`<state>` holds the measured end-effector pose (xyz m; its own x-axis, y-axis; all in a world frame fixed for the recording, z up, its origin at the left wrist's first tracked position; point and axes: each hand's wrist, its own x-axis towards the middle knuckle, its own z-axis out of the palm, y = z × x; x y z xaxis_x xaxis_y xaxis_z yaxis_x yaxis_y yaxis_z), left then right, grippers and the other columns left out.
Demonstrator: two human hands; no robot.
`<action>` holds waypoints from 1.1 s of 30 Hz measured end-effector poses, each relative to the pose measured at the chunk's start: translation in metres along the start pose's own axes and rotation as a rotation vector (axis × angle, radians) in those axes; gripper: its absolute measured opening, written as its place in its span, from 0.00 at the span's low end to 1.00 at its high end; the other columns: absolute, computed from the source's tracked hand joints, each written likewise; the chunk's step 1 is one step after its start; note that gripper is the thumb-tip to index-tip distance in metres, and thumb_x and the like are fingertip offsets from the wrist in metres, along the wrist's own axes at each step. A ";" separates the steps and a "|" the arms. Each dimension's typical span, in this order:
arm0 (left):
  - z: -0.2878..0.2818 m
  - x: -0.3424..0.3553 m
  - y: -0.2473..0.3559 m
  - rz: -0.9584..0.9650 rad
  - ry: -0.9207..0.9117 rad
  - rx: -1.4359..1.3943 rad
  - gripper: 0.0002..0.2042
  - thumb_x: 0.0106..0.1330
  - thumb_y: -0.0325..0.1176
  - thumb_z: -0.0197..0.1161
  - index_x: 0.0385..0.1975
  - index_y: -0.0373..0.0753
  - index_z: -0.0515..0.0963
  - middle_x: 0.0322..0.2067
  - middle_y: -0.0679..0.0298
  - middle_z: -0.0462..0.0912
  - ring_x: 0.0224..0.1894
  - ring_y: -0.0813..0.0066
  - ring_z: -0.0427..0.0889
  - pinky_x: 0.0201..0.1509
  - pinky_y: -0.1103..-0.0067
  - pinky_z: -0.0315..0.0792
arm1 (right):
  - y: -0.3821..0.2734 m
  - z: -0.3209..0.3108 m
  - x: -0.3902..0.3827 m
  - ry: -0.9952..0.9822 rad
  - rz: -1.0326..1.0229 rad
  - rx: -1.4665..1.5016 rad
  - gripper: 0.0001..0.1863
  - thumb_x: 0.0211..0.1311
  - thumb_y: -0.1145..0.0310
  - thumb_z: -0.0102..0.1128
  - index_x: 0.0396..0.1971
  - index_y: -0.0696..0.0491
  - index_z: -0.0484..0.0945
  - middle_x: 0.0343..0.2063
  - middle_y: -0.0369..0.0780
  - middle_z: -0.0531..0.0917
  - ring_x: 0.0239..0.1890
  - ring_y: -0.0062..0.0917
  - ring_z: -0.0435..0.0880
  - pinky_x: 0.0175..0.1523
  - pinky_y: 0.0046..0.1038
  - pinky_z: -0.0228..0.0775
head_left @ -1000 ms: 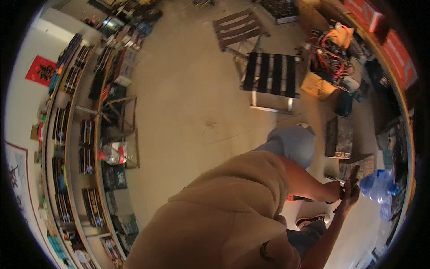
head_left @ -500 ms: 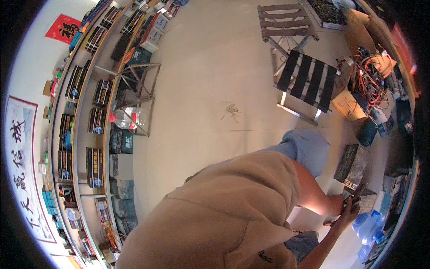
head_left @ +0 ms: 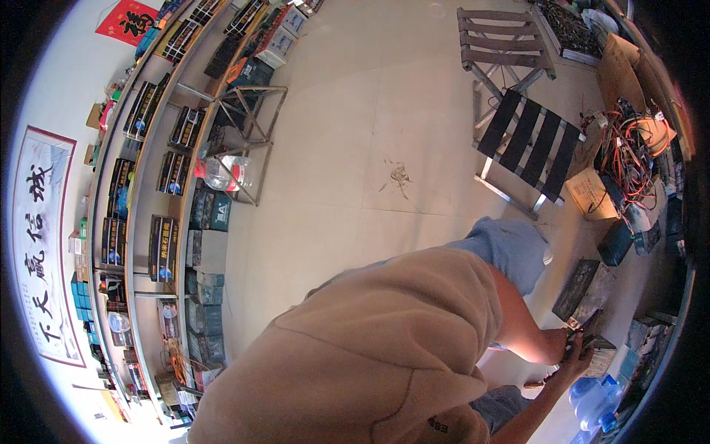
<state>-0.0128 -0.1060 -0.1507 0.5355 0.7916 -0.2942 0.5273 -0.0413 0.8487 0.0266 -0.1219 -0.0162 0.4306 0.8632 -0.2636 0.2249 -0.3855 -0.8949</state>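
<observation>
Swung leftward since a moment ago, the view shows both hands (head_left: 573,348) clasped on a dark boxy unit (head_left: 597,354) on the floor beside the flat grey case (head_left: 584,290); probably heavy and rigid, best gripped by its edges.

Pale tiled floor (head_left: 355,148) – two slatted stools (head_left: 529,140), cardboard boxes (head_left: 592,194), water bottles (head_left: 592,399).

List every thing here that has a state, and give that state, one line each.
Left hand: closed on a small dark object, its kind too small to tell.
Right hand: on the same object, grip unclear.
Black-strapped folding stool: unfolded, upright.
Wooden slatted stool: unfolded, upright.
Clear jug: lying on its side in a metal frame.
Shelves: stocked with boxes.
</observation>
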 end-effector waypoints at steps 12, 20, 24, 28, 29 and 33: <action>-0.013 -0.036 0.021 -0.239 0.030 -0.090 0.22 0.62 0.56 0.56 0.31 0.40 0.82 0.29 0.50 0.84 0.33 0.52 0.84 0.39 0.61 0.77 | -0.006 -0.004 -0.012 -0.104 0.084 -0.031 0.31 0.62 0.52 0.65 0.49 0.67 0.72 0.46 0.52 0.79 0.41 0.34 0.80 0.42 0.34 0.76; -0.033 -0.041 0.047 -0.295 -0.001 -0.143 0.23 0.58 0.58 0.59 0.33 0.41 0.82 0.32 0.49 0.84 0.35 0.52 0.84 0.41 0.60 0.75 | -0.001 -0.019 -0.006 -0.076 0.067 -0.044 0.27 0.64 0.56 0.65 0.50 0.65 0.72 0.47 0.49 0.80 0.42 0.32 0.79 0.43 0.33 0.75; -0.023 -0.032 0.044 -0.256 0.014 -0.153 0.23 0.59 0.58 0.59 0.33 0.41 0.82 0.33 0.49 0.84 0.37 0.52 0.84 0.42 0.61 0.75 | -0.002 -0.020 -0.006 -0.057 0.047 -0.041 0.29 0.64 0.55 0.64 0.51 0.66 0.73 0.47 0.50 0.79 0.42 0.32 0.80 0.42 0.31 0.76; -0.016 -0.027 0.032 -0.249 -0.024 -0.175 0.23 0.59 0.57 0.59 0.35 0.41 0.82 0.33 0.49 0.85 0.37 0.53 0.84 0.42 0.61 0.75 | -0.007 -0.017 -0.009 -0.075 0.041 -0.021 0.30 0.64 0.54 0.65 0.51 0.66 0.73 0.48 0.50 0.79 0.43 0.33 0.79 0.45 0.32 0.75; -0.014 -0.026 0.028 -0.259 -0.057 -0.155 0.23 0.59 0.57 0.59 0.35 0.41 0.82 0.33 0.49 0.85 0.37 0.54 0.84 0.41 0.61 0.76 | -0.009 -0.014 -0.010 -0.090 0.051 -0.006 0.28 0.64 0.56 0.65 0.50 0.66 0.72 0.47 0.49 0.79 0.43 0.33 0.79 0.45 0.33 0.75; -0.037 -0.029 0.047 -0.216 -0.107 -0.136 0.22 0.60 0.56 0.60 0.36 0.40 0.83 0.32 0.50 0.85 0.36 0.57 0.85 0.40 0.61 0.76 | -0.005 -0.018 -0.006 0.005 0.047 0.000 0.26 0.63 0.58 0.65 0.48 0.66 0.72 0.47 0.47 0.80 0.44 0.32 0.78 0.47 0.33 0.74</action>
<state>-0.0277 -0.1085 -0.0864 0.4906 0.7041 -0.5134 0.5470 0.2097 0.8104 0.0382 -0.1312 -0.0038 0.4453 0.8425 -0.3032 0.2047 -0.4254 -0.8815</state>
